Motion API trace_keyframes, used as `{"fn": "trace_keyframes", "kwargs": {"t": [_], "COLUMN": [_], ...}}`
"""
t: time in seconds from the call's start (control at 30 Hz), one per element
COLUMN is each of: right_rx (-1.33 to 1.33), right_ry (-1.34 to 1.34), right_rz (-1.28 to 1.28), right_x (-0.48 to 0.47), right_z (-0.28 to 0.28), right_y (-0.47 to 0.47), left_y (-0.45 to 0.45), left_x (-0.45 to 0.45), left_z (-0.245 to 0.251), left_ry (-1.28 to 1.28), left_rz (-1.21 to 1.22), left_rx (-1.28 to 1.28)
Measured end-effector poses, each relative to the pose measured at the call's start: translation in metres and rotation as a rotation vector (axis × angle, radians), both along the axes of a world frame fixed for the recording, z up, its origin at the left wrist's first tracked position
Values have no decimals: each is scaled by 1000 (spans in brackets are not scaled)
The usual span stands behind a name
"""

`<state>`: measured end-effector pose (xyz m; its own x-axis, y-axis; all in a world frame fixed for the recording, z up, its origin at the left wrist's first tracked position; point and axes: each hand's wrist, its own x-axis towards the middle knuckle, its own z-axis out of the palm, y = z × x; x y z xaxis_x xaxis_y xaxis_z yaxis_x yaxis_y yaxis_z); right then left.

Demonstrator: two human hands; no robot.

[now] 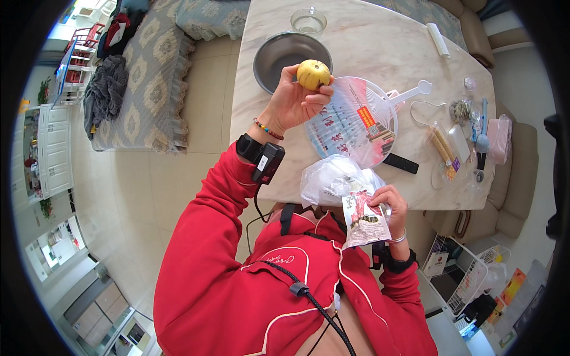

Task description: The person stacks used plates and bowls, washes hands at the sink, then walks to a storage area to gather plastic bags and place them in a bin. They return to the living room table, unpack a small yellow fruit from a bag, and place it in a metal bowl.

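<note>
My left hand [297, 99] is raised at the near rim of a grey metal bowl [271, 58], its fingers closed around a round yellow fruit [313, 74] with dark marks. My right hand [391, 202] pinches a printed plastic packet [367, 218] at the table's near edge. Touching the packet is a crumpled white plastic bag [331, 178]. A round plastic hand fan [352, 120] with printed writing lies flat just beyond the bag. The black remote control [401, 163] rests beside the fan. Behind the metal bowl stands a clear glass bowl [308, 22].
The marble-patterned table [267, 164] also holds a white roll [438, 40], a pack of long biscuits [443, 144], a pink packet [498, 140] and small items at the right. A covered sofa [147, 89] is at the left, a beige sofa [516, 178] at the right, a white wire rack [467, 276] below it.
</note>
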<state>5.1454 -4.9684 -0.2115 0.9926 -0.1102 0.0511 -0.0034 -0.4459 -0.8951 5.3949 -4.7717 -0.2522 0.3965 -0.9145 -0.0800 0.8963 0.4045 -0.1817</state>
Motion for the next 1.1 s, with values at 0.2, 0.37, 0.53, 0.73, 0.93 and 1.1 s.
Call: {"fn": "trace_keyframes", "kwargs": {"t": [0.2,0.37,0.53,0.73,0.93,1.1], "right_rx": [-1,-5,-44,13,72,115], "right_ry": [5,11,-1,14,-4,-37], "right_rz": [-8,6,19,46,11,2], "right_x": [5,12,16,16,13,6], "right_z": [0,0,0,0,-5,-7], "right_y": [0,0,-1,-5,-3,-6], "left_y": [3,5,11,22,20,13], "left_x": [4,5,18,45,63,69], "left_z": [-3,-4,-12,-53,-91,-125], "left_ry": [-176,-213,-362,-1003,-1766,-2006], "left_rz": [-35,-12,83,103,-100,-248], "left_rx": [-103,-72,193,1214,1780,1872]}}
